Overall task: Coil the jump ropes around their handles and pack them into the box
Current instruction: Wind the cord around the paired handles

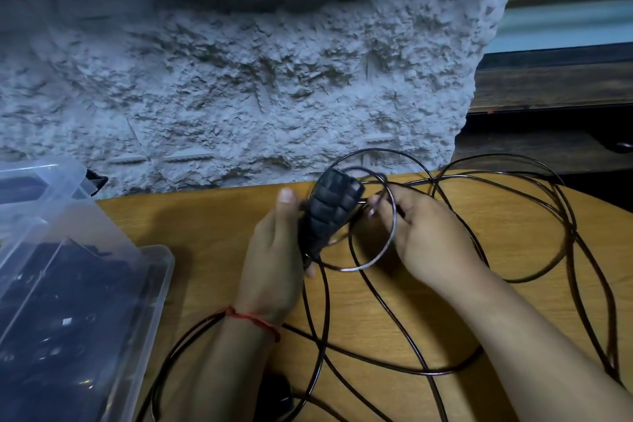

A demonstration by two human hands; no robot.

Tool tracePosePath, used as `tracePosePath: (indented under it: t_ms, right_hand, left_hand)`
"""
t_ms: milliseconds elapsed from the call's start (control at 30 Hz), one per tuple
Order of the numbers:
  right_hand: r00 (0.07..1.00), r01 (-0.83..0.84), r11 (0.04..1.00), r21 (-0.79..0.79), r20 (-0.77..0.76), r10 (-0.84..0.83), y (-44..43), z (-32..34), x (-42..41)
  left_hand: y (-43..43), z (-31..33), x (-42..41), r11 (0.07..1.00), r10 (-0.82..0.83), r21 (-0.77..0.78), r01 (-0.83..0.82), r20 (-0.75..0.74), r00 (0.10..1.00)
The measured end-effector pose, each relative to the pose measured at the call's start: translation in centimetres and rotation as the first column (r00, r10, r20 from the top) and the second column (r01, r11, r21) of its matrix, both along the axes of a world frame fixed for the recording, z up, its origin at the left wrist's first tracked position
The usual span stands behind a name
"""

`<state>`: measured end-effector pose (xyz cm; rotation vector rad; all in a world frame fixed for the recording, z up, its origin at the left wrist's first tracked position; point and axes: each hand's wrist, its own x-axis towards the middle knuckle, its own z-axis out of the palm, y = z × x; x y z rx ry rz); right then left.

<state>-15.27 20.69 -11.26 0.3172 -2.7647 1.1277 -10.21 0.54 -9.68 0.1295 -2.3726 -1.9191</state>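
Note:
My left hand (270,260) grips a pair of black ribbed jump rope handles (327,212), held upright over the wooden table (205,226). My right hand (428,233) pinches the thin dark rope (394,229) just right of the handles, with a loop curving below its fingers. The remaining rope (565,250) lies in loose tangled loops over the table to the right and toward me. The clear plastic box (150,301) stands at the left, with dark coiled ropes inside.
A rough grey stone wall (257,79) rises right behind the table. The box's clear lid (44,188) leans at the far left. A dark object (277,394) lies near the table's front edge. A dark wooden ledge (555,89) is at the right.

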Motion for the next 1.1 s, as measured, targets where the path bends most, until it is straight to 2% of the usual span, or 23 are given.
tracePosePath:
  t_ms: [167, 267, 333, 433, 500, 567, 667, 767, 900, 967, 1033, 1100]
  right_hand:
    - [0.996, 0.022, 0.963, -0.269, -0.083, -0.046, 0.6, 0.1, -1.0]
    - [0.962, 0.086, 0.867, -0.490, -0.186, -0.201, 1.3, 1.6, -1.0]
    - [0.946, 0.152, 0.811, -0.564, -0.154, -0.284, 2.6, 1.9, -1.3]
    - [0.944, 0.265, 0.861, -0.434, -0.067, -0.324, 3.8, 1.1, -2.0]
    - [0.936, 0.341, 0.905, -0.256, 0.003, -0.352, 4.4, 0.3, -2.2]
    - [0.924, 0.383, 0.906, -0.181, 0.061, -0.378, 4.6, 0.3, -2.1]
    - [0.922, 0.383, 0.922, -0.058, 0.090, -0.377, 4.5, 1.3, -1.7]
    - [0.922, 0.381, 0.922, 0.063, 0.039, -0.384, 4.3, 2.7, -1.0]
    - [0.960, 0.278, 0.956, 0.091, -0.037, -0.276, 3.5, 4.3, -0.3]
    - [0.980, 0.195, 0.967, 0.166, -0.067, -0.186, 2.8, 5.2, 0.1]
    - [0.992, 0.105, 0.947, 0.304, -0.102, -0.078, 1.9, 6.3, 0.9]
    - [0.993, 0.001, 0.901, 0.435, -0.107, 0.051, 0.9, 7.5, 1.7]
  left_hand:
    - [0.2, -0.8, 0.0, 0.972, -0.141, -0.188, 0.140, 0.004, 0.990]
    - [-0.1, -1.0, -0.1, 0.947, -0.005, -0.321, 0.008, 0.009, 1.000]
    - [-0.9, -1.0, -0.5, 0.935, 0.150, -0.323, -0.146, -0.010, 0.989]
    - [-1.3, -0.3, -0.8, 0.927, 0.267, -0.273, -0.258, -0.004, 0.964]
    - [-1.1, 0.0, -0.7, 0.929, 0.284, -0.245, -0.278, -0.012, 0.959]
    - [-1.0, -0.3, -0.7, 0.934, 0.284, -0.216, -0.284, -0.029, 0.958]
    - [-1.1, -0.9, -1.0, 0.922, 0.331, -0.200, -0.332, -0.039, 0.943]
    - [-1.4, -0.7, -1.3, 0.907, 0.382, -0.185, -0.379, -0.019, 0.924]
    - [-2.3, -0.2, -1.6, 0.875, 0.483, -0.036, -0.482, 0.015, 0.876]
    - [-2.8, -0.2, -1.7, 0.863, 0.504, 0.025, -0.505, 0.034, 0.863]
    - [-2.8, -0.2, -1.6, 0.865, 0.501, -0.016, -0.501, -0.016, 0.865]
    - [-2.4, -0.3, -1.4, 0.856, 0.480, -0.160, -0.492, -0.111, 0.870]
